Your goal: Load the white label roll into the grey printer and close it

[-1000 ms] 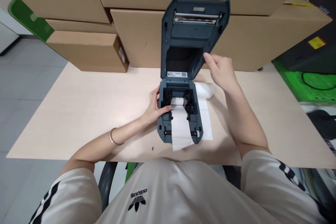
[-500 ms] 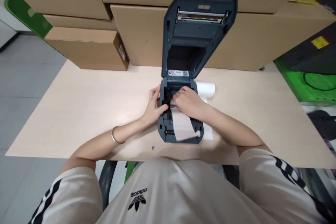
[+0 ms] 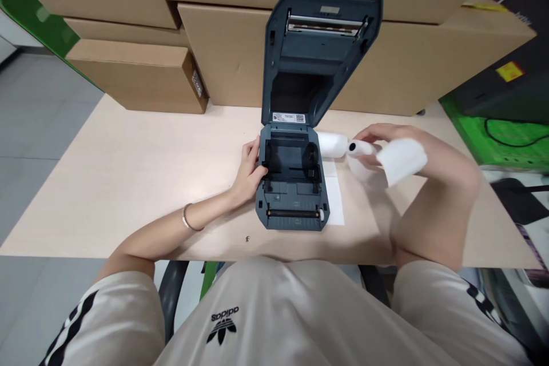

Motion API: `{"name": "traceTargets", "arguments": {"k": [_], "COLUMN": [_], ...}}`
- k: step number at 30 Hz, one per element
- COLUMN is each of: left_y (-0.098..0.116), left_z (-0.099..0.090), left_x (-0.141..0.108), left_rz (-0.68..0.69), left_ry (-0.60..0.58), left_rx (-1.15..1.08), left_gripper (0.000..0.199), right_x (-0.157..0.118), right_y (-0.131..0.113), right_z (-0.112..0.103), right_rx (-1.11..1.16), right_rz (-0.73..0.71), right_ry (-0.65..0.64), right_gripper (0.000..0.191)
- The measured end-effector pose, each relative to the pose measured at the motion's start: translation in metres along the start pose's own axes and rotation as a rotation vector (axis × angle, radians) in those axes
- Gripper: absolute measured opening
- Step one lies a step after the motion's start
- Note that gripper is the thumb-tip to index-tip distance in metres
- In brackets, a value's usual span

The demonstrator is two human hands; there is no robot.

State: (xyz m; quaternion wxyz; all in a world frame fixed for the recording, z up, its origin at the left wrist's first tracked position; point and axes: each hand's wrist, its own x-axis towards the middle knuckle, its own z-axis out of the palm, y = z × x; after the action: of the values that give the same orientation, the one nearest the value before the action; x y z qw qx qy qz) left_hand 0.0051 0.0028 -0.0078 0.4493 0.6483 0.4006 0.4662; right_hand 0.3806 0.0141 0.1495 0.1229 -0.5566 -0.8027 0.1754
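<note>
Steadies with the left hand (image 3: 249,174) the left wall of a dark blue-grey plastic printer (image 3: 291,134), thumb over the rim, fingers along the outside. Wears a thin, light-coloured bracelet (image 3: 186,217) on that forearm. Holds in the right hand (image 3: 380,132) a small white paper roll (image 3: 364,148) with a dark core opening, to the right of the printer and apart from it. Trails from that roll a loose, curling white paper end (image 3: 403,161), blurred. Cannot tell exactly how the right fingers close, being partly hidden behind the paper.

Under the printer, a pale, wood-patterned worktop (image 3: 171,154). At the top of the printer, a lid (image 3: 319,63) tilted up and back in front of large brown cardboard boxes (image 3: 231,57). By the hinge, a white printed label (image 3: 289,118) with a square code. Inside the base, an open bay with dark guides at the sides, and across the near end a black roller (image 3: 294,213).

Just beside the printer's right side, a larger white paper roll (image 3: 332,144) on its side, with a flat white sheet (image 3: 335,200) reaching toward the near edge. Farther left, a flat brown cardboard box (image 3: 137,80) on edge.
</note>
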Motion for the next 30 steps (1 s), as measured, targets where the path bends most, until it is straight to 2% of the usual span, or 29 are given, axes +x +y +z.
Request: {"name": "traceTargets", "arguments": {"k": [2,5,9,13,15,17,20,23,25,27,30], "left_y": [0.0,0.002,0.005,0.004,0.002,0.0,-0.003,-0.005,-0.007,-0.008,-0.009], "left_z": [0.0,0.0,0.001,0.001,0.0,-0.001,-0.004,-0.005,-0.004,-0.003,-0.002], "left_x": [0.0,0.001,0.001,0.002,0.001,0.001,0.001,0.001,0.001,0.001,0.001], "left_rz": [0.006,-0.002,-0.006,-0.016,-0.013,-0.007,0.006,0.027,0.044,0.063,0.095], "left_ry": [0.003,-0.005,-0.004,0.0,0.0,-0.006,-0.027,-0.04,-0.034,-0.027,-0.021], "left_rx": [-0.009,-0.026,-0.028,-0.02,-0.012,0.001,0.038,0.078,0.094,0.102,0.11], "left_gripper": [0.086,0.085,0.085,0.085,0.087,0.088,0.089,0.089,0.087,0.086,0.085], "right_x": [0.005,0.021,0.037,0.033,0.028,0.027,0.037,0.055,0.061,0.057,0.035], "right_y": [0.025,0.044,0.046,0.042,0.038,0.032,0.018,0.007,0.004,0.003,0.003], "right_z": [0.003,0.023,0.05,0.046,0.038,0.033,0.045,0.068,0.075,0.069,0.039], "right_rx": [-0.133,-0.271,-0.28,-0.244,-0.222,-0.175,-0.117,-0.142,-0.153,-0.114,0.03], "right_rz": [0.151,0.288,0.334,0.33,0.297,0.19,-0.023,-0.063,-0.055,-0.08,-0.116], "right_ry": [-0.088,-0.176,-0.226,-0.233,-0.185,-0.109,-0.082,-0.116,-0.118,-0.149,-0.254], "right_gripper": [0.03,0.031,0.043,0.052,0.065,0.08,0.096,0.092,0.087,0.078,0.067]}}
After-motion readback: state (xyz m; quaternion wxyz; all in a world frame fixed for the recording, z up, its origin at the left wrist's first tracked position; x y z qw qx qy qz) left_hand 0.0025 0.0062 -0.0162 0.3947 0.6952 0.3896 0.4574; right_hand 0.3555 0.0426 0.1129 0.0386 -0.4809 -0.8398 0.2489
